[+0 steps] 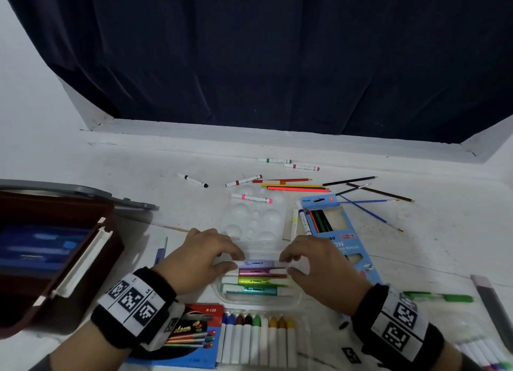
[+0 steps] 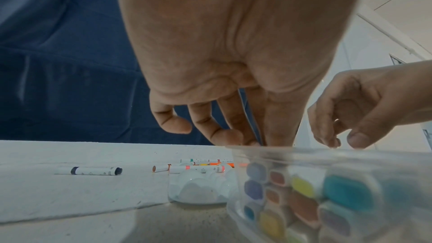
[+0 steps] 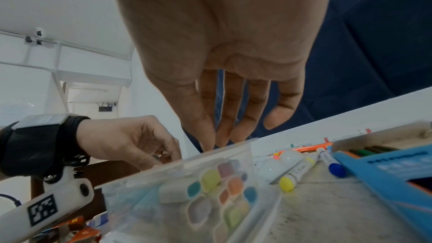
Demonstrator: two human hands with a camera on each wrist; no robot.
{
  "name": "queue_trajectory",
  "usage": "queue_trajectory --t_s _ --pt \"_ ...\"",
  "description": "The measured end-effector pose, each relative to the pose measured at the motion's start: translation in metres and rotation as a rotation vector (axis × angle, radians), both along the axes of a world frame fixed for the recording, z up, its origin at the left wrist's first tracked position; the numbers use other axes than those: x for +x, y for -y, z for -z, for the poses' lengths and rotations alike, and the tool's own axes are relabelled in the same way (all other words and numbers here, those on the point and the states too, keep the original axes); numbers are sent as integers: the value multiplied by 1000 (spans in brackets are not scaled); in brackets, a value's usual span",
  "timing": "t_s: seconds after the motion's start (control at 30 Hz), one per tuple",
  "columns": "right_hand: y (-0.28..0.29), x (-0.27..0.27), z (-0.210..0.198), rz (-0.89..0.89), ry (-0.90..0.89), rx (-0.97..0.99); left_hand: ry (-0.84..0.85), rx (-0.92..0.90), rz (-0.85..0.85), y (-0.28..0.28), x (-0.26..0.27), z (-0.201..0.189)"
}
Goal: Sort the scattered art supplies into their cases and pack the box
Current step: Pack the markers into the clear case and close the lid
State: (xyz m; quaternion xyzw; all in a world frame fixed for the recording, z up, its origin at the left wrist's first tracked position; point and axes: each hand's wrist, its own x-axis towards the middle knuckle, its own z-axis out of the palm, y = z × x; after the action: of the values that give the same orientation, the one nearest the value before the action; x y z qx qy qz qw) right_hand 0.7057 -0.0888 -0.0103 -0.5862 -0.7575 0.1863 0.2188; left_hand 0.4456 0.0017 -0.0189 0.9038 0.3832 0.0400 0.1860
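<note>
Both hands pinching clear highlighter case (image 1: 256, 301) lid: left hand (image 1: 198, 259) at 9 o'clock, right hand (image 1: 319, 262) at 3. Press evenly w/ both thumbs, pens flat, till snapped.

left hand (image 1: 204, 259): palm down, fingers curled, thumb and fingertips (image 2: 278, 136) pinched together
right hand (image 1: 319, 265): palm down, fingers bent downward, tips (image 3: 210, 141) close together, opposite the left
wrists: both banded, forearms angled inward, hands near but apart
</note>
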Motion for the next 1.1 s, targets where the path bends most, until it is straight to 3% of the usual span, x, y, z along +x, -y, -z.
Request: queue_trajectory --t_s 0.13,0.33,0.53,0.63,0.7,0.83,0.97,1.1 --pt "8 10 2 59 49 -52 19 0 -4 5 -3 -2" --pt "18 12 2 173 -35 -118 74 -45 -39 13 -9 -2" --pt "21 9 -2 144 -12 -126 97 19 -93 33 -24 -6" --pt "26 8 -8 93 13 -224 15 22 -49 42 -30 -5" --pt "28 7 -11 75 52 -328 75 -8 -68 46 -35 -4" --pt "29 1 -14 73 58 -471 211 -157 -173 55 -37 -5" --pt "27 -1 -16 96 11 -483 282 -424 -214 59 -26 -4" --pt "26 -3 -17 106 -17 -475 345 -529 -252 59 -23 -1"
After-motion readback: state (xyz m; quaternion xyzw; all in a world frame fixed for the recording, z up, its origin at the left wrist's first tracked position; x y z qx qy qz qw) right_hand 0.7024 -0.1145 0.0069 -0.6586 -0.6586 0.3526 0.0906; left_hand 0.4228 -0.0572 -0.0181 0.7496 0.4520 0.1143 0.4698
